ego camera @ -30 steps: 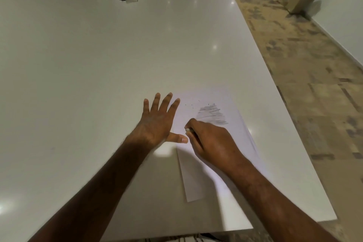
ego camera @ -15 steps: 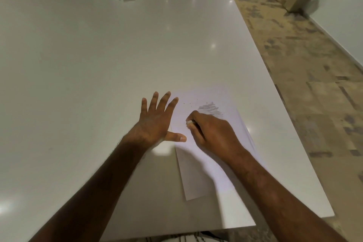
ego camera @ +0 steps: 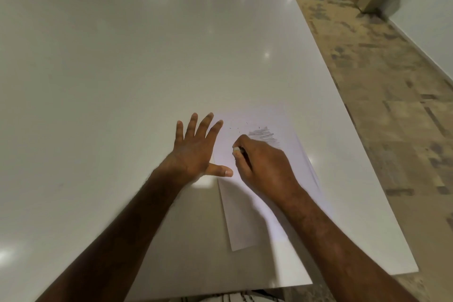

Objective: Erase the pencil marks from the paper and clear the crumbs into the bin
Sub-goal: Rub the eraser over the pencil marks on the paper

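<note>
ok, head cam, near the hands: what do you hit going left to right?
left hand flat at the paper's left edge → eraser in the right hand → pencil marks → right edge of the paper → bare table → floor

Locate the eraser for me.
In the head view, the eraser is pinched in the right hand, on the paper, just left of the pencil marks.

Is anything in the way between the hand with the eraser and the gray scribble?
Nothing visible. The right hand holds the eraser on the paper, and the pencil marks lie just beyond its knuckles.
</note>
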